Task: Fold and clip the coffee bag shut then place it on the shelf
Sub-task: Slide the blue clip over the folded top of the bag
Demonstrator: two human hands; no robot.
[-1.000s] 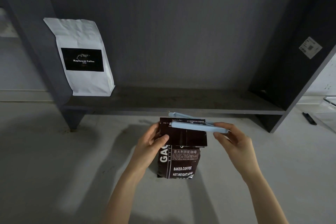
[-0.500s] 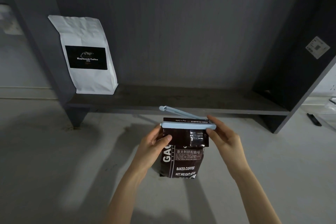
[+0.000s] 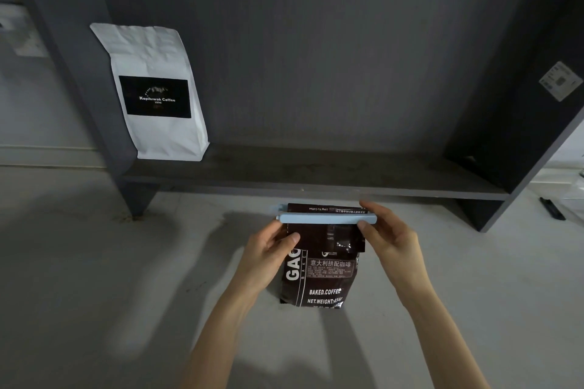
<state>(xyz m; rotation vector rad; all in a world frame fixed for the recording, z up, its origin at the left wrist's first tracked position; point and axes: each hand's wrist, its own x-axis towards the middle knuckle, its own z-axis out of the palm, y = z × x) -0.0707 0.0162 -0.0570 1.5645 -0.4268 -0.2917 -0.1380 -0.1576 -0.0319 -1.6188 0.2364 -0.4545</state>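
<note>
A dark brown coffee bag [image 3: 322, 278] stands upright on the pale floor, its top folded over. A long light-blue clip [image 3: 325, 218] lies across the fold, its two arms nearly together around the bag's top. My left hand [image 3: 268, 253] grips the bag's upper left edge just under the clip. My right hand [image 3: 388, 237] pinches the clip's right end between thumb and fingers. The dark grey shelf [image 3: 316, 174] runs just beyond the bag.
A white coffee bag [image 3: 155, 91] with a black label stands at the shelf's left end, against the side panel. The shelf board to its right is bare. A dark upright panel [image 3: 521, 120] closes the right side. A small black object [image 3: 551, 208] lies on the floor at far right.
The clip's far arm, raised at an angle before, has swung down onto the folded top. My right hand has moved with it to the clip's right end.
</note>
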